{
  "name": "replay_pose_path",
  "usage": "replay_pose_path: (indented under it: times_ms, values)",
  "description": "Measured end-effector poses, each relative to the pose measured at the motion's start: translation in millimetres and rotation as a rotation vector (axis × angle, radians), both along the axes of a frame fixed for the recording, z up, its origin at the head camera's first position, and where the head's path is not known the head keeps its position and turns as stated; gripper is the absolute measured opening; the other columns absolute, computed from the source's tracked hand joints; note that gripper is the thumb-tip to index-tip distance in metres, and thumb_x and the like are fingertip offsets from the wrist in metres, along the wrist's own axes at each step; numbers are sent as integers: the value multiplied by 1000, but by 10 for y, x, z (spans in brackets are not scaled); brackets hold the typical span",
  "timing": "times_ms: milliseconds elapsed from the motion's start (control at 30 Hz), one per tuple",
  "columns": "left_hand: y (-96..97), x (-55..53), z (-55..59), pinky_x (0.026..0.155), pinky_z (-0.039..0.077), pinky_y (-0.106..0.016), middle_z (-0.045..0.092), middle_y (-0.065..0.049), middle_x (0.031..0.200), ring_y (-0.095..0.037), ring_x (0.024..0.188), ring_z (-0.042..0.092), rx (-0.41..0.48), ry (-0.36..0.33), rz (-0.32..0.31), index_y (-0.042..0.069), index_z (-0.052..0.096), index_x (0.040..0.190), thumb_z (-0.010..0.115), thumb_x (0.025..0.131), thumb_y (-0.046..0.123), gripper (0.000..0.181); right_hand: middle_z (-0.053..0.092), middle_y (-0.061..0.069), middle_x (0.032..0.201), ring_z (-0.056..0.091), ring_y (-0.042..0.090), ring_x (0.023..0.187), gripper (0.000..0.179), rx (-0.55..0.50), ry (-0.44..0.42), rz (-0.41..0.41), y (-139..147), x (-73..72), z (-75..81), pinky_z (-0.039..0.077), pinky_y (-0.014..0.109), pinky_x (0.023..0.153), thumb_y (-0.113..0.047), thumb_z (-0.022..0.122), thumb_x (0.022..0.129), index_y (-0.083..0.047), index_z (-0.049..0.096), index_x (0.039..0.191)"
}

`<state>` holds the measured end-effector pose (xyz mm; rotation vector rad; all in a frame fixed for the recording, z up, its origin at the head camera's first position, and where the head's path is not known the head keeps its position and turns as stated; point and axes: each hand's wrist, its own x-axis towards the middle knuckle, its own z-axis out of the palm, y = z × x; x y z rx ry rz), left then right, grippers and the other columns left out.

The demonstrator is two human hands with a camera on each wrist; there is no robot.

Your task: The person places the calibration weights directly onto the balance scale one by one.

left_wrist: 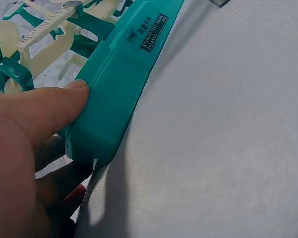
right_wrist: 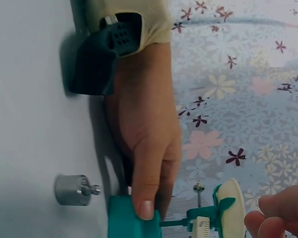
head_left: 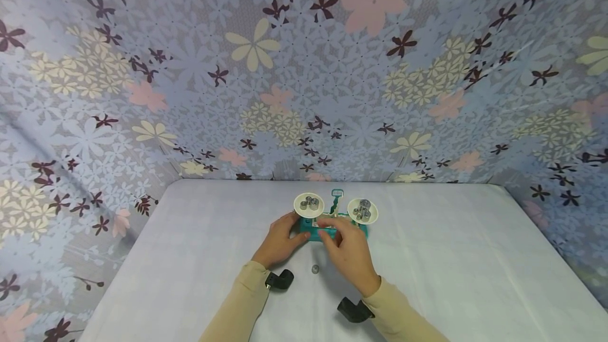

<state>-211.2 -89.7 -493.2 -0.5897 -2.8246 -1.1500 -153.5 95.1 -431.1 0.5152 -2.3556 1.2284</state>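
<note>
A teal tray balance (head_left: pixel 311 235) stands on the table, its cream left pan (head_left: pixel 309 214) and right pan (head_left: pixel 373 209) each bearing several metal weights. My left hand (head_left: pixel 279 241) grips the left end of the base (left_wrist: pixel 107 99), thumb on top and fingers at the far side. The graduated beam (left_wrist: pixel 47 27) carries a small grey rider (left_wrist: pixel 73 7). In front of the balance's middle hovers my right hand (head_left: pixel 350 249), thumb and index finger apart, nothing visible between them. In the right wrist view its fingertips (right_wrist: pixel 272 227) are close beside a pan.
A single knobbed weight (head_left: pixel 315 268) stands upright on the white-covered table (head_left: pixel 451 257), between the two forearms. Black wrist cameras (head_left: pixel 351 310) sit on both sleeves. Behind the table rises a flower-patterned wall (head_left: pixel 309 78).
</note>
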Motion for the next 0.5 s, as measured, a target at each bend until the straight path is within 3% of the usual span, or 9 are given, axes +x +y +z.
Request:
replay_pose_path:
  times_ms: [200, 500]
  values:
    - [0, -10, -29, 111, 22, -43, 42, -7, 142, -22, 133, 34, -3, 1, 1, 9, 39, 140, 58, 89, 39, 62, 51, -12, 69, 36, -1, 43, 18, -8, -27, 15, 28, 43, -72, 35, 18, 38, -10, 70, 82, -12, 70, 100]
    - [0, -11, -48, 111, 22, -44, 41, -7, 142, -22, 133, 34, -9, 17, 4, 10, 39, 141, 58, 89, 40, 63, 51, -10, 66, 37, 1, 44, 19, -19, -125, 36, 48, 113, -122, 36, 19, 38, -10, 71, 82, -18, 70, 99]
